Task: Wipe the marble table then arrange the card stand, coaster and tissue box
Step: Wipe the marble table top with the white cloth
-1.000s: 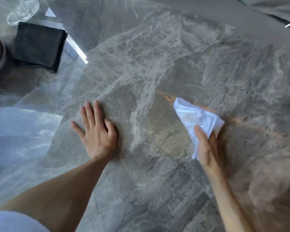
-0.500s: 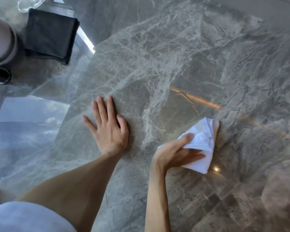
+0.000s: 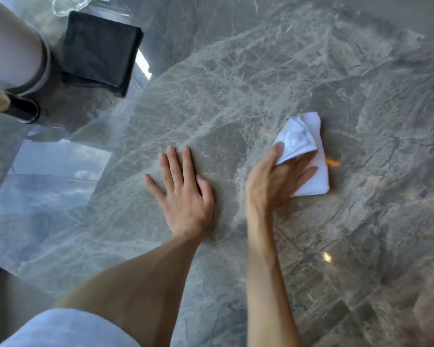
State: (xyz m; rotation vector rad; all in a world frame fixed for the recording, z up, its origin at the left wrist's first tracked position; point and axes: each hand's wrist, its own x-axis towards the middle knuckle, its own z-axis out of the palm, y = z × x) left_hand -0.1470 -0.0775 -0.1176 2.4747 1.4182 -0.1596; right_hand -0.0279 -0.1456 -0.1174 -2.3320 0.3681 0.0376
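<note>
The grey veined marble table (image 3: 273, 71) fills the view. My right hand (image 3: 276, 181) presses a folded white cloth (image 3: 303, 151) onto the marble right of centre, with the fingers spread over the cloth and the thumb hooked on its near edge. My left hand (image 3: 183, 194) lies flat on the table beside it, palm down, fingers apart, holding nothing. A black square box (image 3: 100, 48) stands at the far left; I cannot tell if it is the tissue box. No card stand shows.
At the top left a tall white object with a grey base (image 3: 15, 51) stands beside a small black round piece (image 3: 23, 108). Clear glassware (image 3: 68, 3) sits at the top edge. The table's near left edge runs past bright window reflections (image 3: 48, 176).
My right hand swept the cloth from far right toward me and leftward, then pushed it back out. The left hand stayed planted. The view shifted, bringing the left-side objects further in.
</note>
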